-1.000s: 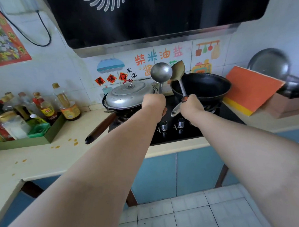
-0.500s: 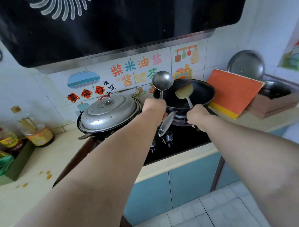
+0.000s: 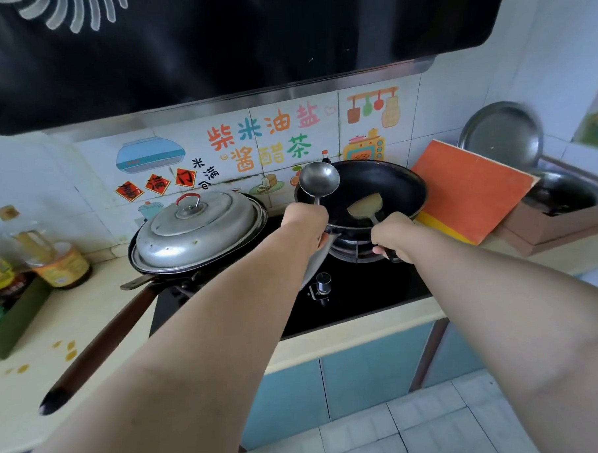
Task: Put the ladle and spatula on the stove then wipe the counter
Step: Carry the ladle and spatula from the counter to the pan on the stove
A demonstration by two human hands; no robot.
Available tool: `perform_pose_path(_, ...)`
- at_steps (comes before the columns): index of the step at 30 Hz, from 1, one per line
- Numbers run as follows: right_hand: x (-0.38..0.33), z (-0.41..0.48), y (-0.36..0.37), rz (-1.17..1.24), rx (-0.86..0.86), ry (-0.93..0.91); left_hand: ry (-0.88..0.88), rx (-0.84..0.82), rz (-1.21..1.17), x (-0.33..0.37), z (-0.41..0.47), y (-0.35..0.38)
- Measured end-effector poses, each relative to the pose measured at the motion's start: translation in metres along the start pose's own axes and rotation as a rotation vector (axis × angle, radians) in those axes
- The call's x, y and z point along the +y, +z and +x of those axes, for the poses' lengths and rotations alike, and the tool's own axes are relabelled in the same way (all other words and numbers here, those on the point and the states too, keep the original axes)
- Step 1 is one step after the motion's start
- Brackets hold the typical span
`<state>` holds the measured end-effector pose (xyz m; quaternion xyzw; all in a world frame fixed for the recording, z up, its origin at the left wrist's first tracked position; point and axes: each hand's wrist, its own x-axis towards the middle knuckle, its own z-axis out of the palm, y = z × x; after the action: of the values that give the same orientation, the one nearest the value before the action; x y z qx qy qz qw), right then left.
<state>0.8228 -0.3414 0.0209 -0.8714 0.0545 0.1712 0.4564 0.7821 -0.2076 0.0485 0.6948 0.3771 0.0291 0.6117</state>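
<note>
My left hand grips the steel ladle by its handle, bowl upright above the left rim of the black wok. My right hand holds the spatula, whose yellowish blade lies inside that wok. The wok sits on the right burner of the black stove. The beige counter left of the stove carries small orange-brown spills.
A lidded pan with a long brown handle occupies the left burner, the handle jutting over the counter. Bottles and a green box stand far left. An orange board leans right, by a metal lid.
The view has shifted right and closer to the stove. My right hand lowered the spatula from upright until its blade rests inside the wok. The ladle stays upright in my left hand.
</note>
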Motion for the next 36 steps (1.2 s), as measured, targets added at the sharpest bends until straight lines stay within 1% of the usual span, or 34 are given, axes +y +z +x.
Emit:
perform_pose_path(3, -0.004, 0.010, -0.003, -0.028, -0.037, 0.000, 0.008, -0.008, 0.002, -0.001, 0.006, 0.004)
perform_pose_path(11, -0.012, 0.028, -0.010, 0.067, -0.174, 0.065, -0.005, 0.020, 0.010, 0.005, 0.012, 0.018)
perform_pose_path(14, -0.011, 0.034, -0.011, 0.013, -0.194, 0.027, -0.005, 0.023, 0.022, 0.005, 0.016, 0.023)
perform_pose_path(16, -0.012, 0.036, -0.013, -0.067, -0.195, 0.019, -0.013, 0.025, 0.022, 0.007, 0.020, 0.025)
perform_pose_path(19, -0.017, 0.040, -0.020, -0.280, -0.152, -0.061, -0.042, 0.001, 0.028, 0.012, 0.019, 0.031)
perform_pose_path(21, -0.023, 0.040, -0.024, -0.374, -0.093, -0.138, -0.062, -0.034, 0.057, 0.014, 0.016, 0.035)
perform_pose_path(25, -0.034, 0.050, -0.024, -0.359, 0.007, -0.250, -0.082, -0.041, 0.029, 0.016, 0.019, 0.044)
perform_pose_path(29, -0.038, 0.058, -0.021, -0.327, 0.020, -0.298, 0.005, -0.081, 0.057, 0.013, 0.020, 0.052)
perform_pose_path(31, -0.038, 0.063, -0.019, -0.317, 0.024, -0.301, -0.045, -0.068, 0.070, 0.011, 0.026, 0.056)
perform_pose_path(33, -0.037, 0.066, -0.018, -0.321, 0.007, -0.309, -0.185, -0.038, 0.016, 0.012, 0.028, 0.059)
perform_pose_path(36, -0.036, 0.069, -0.017, -0.334, -0.011, -0.327, -0.265, -0.023, 0.035, 0.014, 0.030, 0.061)
